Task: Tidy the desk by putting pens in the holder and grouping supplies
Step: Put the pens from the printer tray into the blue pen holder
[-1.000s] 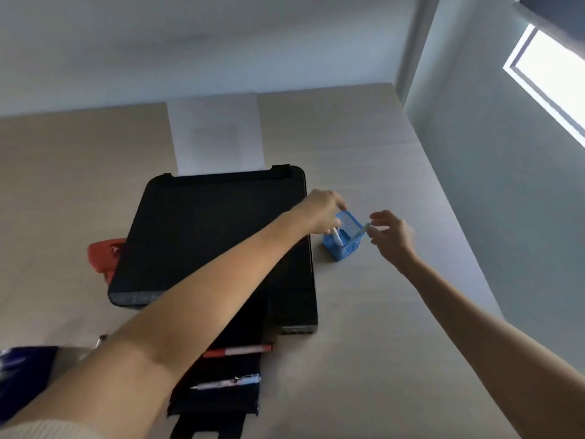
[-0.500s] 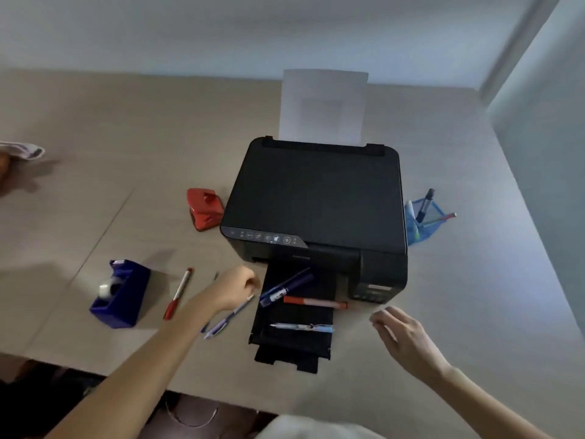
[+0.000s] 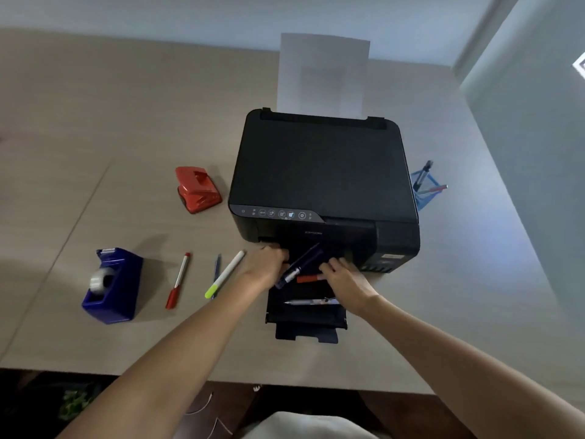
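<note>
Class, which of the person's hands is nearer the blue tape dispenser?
Left. The left hand lies right of the tape dispenser, past the loose pens; the right hand is farther right.

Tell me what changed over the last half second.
Both hands moved onto the printer's black output tray: left hand from the desk pens, right hand from the right. Fingers meet the dark purple marker; grip unclear. Tape dispenser, red hole punch and blue mesh holder unmoved.

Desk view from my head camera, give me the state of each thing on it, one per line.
Printer: paper loaded, output tray extended.
Pen holder: upright, two pens inside.
Dark blue pen: on tray, between both hands.
Orange pen: on tray, at right hand.
Left hand: at tray's edge.
Tape dispenser: upright, roll loaded.
Hole punch: resting, untouched.
Highlighter: lying loose.
</note>
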A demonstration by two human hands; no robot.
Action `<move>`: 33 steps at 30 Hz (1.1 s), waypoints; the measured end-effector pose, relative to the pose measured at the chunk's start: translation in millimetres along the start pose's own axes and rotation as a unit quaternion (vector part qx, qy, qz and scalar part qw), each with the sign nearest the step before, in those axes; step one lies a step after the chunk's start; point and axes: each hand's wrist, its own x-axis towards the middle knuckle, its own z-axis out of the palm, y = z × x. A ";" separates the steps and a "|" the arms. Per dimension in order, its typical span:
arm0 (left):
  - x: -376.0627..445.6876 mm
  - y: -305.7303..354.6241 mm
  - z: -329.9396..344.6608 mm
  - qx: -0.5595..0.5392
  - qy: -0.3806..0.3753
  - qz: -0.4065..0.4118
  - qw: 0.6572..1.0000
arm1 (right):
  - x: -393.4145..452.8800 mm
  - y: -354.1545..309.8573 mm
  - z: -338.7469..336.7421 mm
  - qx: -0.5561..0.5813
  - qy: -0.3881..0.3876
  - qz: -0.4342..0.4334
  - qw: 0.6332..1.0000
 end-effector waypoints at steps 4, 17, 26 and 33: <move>5.7 -0.2 1.2 0.043 0.002 0.030 0.999 | -5.3 5.1 -2.1 -0.007 -0.020 0.020 1.000; 8.8 8.2 -1.5 0.096 -0.021 0.019 0.995 | -34.2 -4.7 9.0 0.024 -0.035 -0.010 0.999; 6.0 34.9 8.0 0.114 -0.047 -0.001 0.992 | -38.8 24.3 -0.4 -0.005 0.013 -0.029 0.999; -5.4 37.7 0.0 0.140 -0.092 -0.026 0.985 | -69.0 59.4 -63.0 0.106 0.100 -0.050 0.988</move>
